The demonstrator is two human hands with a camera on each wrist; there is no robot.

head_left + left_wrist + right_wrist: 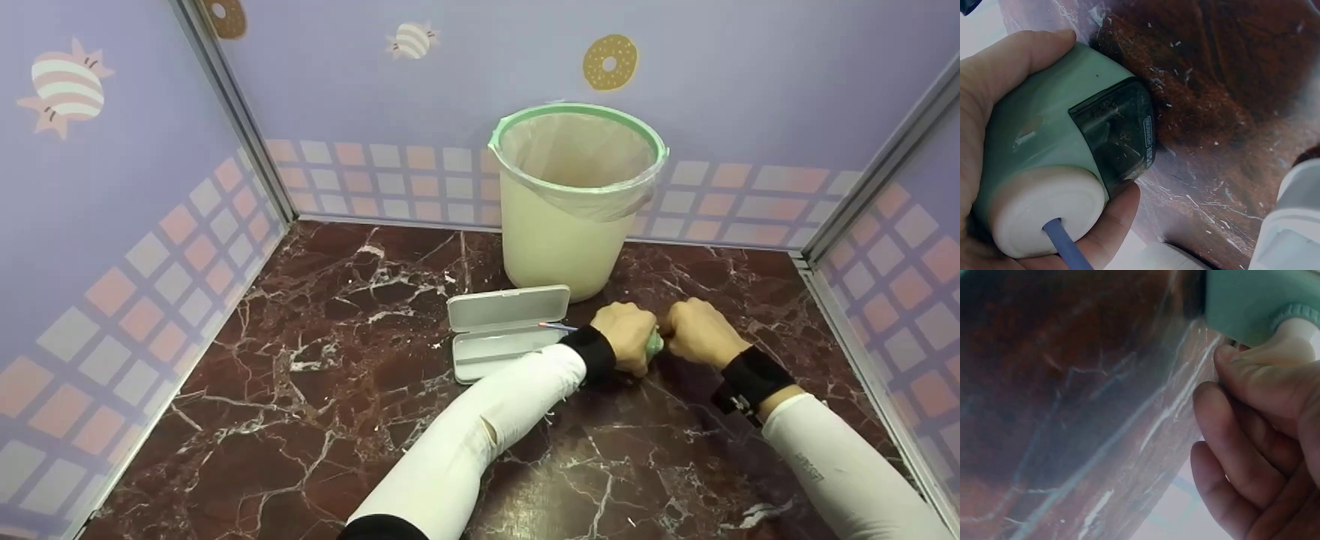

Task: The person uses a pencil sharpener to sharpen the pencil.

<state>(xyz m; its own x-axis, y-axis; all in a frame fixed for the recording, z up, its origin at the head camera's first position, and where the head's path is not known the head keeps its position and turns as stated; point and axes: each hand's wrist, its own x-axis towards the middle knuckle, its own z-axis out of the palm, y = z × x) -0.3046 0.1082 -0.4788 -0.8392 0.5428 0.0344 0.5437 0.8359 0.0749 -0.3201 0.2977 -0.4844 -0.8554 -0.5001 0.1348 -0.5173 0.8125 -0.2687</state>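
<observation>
My left hand point(624, 334) grips a green pencil sharpener point(1033, 129) with a dark see-through shavings drawer point(1120, 132). From the round cream front point(1044, 208) of the sharpener sticks a bluish pencil point(1067, 243), its far end inserted in the hole. In the head view the outer end of that pencil points left, over an open pencil case point(510, 308). On the sharpener's other side, my right hand point(703, 331) holds the cream crank point(1292, 343) with curled fingers. The tip of the crank is hidden by the thumb and fingers.
Behind the case stands a cream waste bin point(562, 240) with a green rim and a clear liner. Small white scraps dot the dark red marbled tabletop point(337, 420). Patterned panels point(360, 90) enclose the back and both sides.
</observation>
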